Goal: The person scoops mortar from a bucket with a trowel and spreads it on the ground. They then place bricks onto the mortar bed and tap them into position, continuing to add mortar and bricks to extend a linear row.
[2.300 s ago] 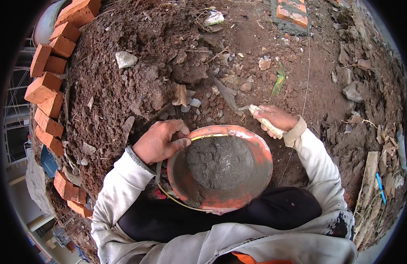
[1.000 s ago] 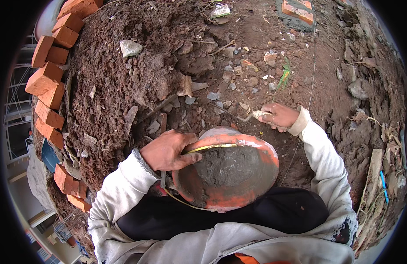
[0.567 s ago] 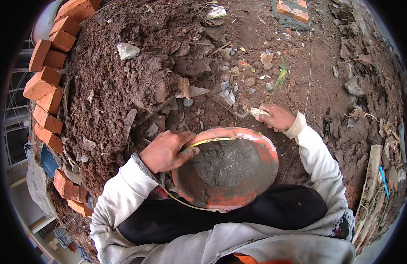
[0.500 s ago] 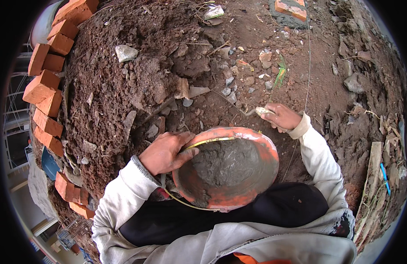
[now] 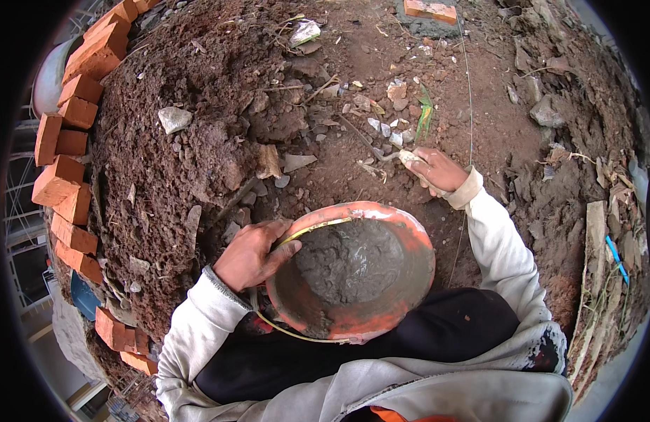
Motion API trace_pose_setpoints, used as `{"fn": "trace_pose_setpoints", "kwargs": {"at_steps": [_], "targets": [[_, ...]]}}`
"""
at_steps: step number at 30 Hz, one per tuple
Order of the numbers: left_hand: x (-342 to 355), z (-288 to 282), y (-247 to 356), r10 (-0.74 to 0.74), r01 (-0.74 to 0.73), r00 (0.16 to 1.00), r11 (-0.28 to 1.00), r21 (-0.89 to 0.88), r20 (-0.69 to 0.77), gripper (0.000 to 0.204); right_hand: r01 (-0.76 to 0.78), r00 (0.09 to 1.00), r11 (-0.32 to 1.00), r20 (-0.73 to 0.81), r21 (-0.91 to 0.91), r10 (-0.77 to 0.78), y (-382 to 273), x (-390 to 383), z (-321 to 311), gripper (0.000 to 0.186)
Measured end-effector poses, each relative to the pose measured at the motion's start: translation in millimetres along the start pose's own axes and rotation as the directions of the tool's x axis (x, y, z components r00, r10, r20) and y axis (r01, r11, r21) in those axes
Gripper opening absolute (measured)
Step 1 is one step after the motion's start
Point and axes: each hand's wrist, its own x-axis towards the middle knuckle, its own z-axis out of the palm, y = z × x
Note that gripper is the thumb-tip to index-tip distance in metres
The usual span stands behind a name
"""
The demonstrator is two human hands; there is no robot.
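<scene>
My left hand (image 5: 254, 254) is closed over the left rim of a round orange bucket (image 5: 425, 281), thumb inside and yellow wire handle beside it. Wet grey mortar (image 5: 353, 260) fills the bucket's lower part. The bucket rests against my dark-trousered legs. Beyond its far right rim, my right hand (image 5: 437, 171) is wrapped around the pale, mortar-smeared handle of a trowel (image 5: 407, 156). Its curved shank points left, and the thin blade appears nearly edge-on over the soil, hard to make out against it.
Orange bricks (image 5: 60, 179) are stacked along the left. A brick (image 5: 430, 10) lies on mortar at the far end, beside a taut string line (image 5: 470, 91). Stones (image 5: 174, 119) dot the rough soil. A wooden plank (image 5: 592, 267) and a blue stick (image 5: 617, 259) lie at right.
My right hand has moved farther from the bucket with the trowel. The whole view has shifted a little, and my left hand keeps its hold on the rim.
</scene>
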Motion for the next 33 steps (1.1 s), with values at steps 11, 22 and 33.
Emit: {"fn": "trace_pose_setpoints", "kwargs": {"at_steps": [11,22,33], "targets": [[2,1,0,0.004,-0.004,1.000,1.000,-0.004,0.003,0.040,0.056,0.980,0.998,-0.191,0.018,-0.052,-1,15,5,0.037],[1,-2,5,-0.018,0.018,1.000,1.000,0.000,0.019,0.039,0.008,0.986,0.999,-0.166,-0.037,-0.014,-12,25,9,0.038],[4,-5,3,-0.025,0.026,0.999,0.999,-0.047,0.041,0.041,-0.053,0.942,0.990,-0.324,0.128,0.092,-19,68,-6,0.041]]}}
